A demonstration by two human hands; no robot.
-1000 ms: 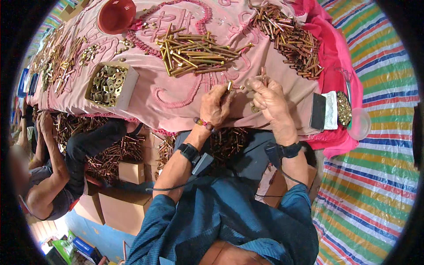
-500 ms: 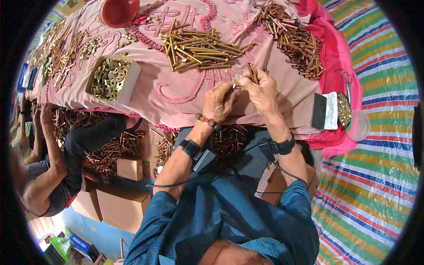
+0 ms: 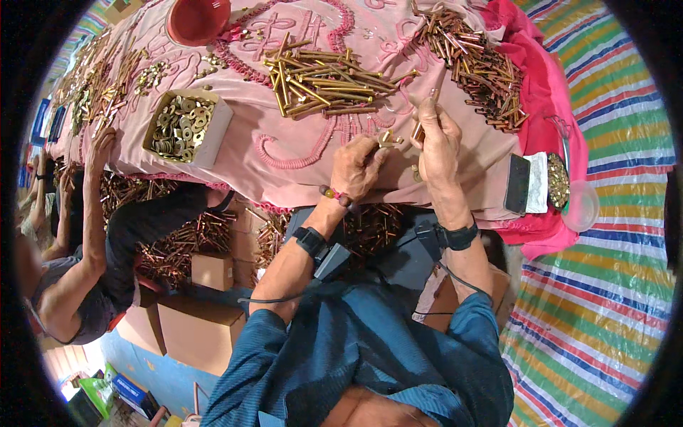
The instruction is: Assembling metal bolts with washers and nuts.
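Note:
My left hand [image 3: 354, 169] is over the pink cloth, thumb and fingers pinched on a small brass-coloured metal piece [image 3: 386, 139]; whether it is a washer or a nut I cannot tell. To its right, apart from it, my right hand [image 3: 439, 146] is closed around a copper-coloured bolt [image 3: 418, 132], mostly hidden by the fingers. A pale, thin tip shows above that hand's thumb. Just beyond both hands lies a pile of long golden bolts [image 3: 324, 82]. Farther right is a heap of darker copper-coloured bolts [image 3: 484, 75].
A cardboard box [image 3: 213, 135] of washers [image 3: 181, 128] and a red bowl [image 3: 198, 21] stand left on the pink cloth [image 3: 245, 124]. Beside the right edge are a dark box [image 3: 517, 183] and small metal parts [image 3: 558, 181]. A co-worker's arm [image 3: 92, 206] reaches in at left.
My hands have moved apart; the right one has turned upward and slightly right. The small brass-coloured piece now shows at my left fingertips. The co-worker's hand has reached farther onto the cloth.

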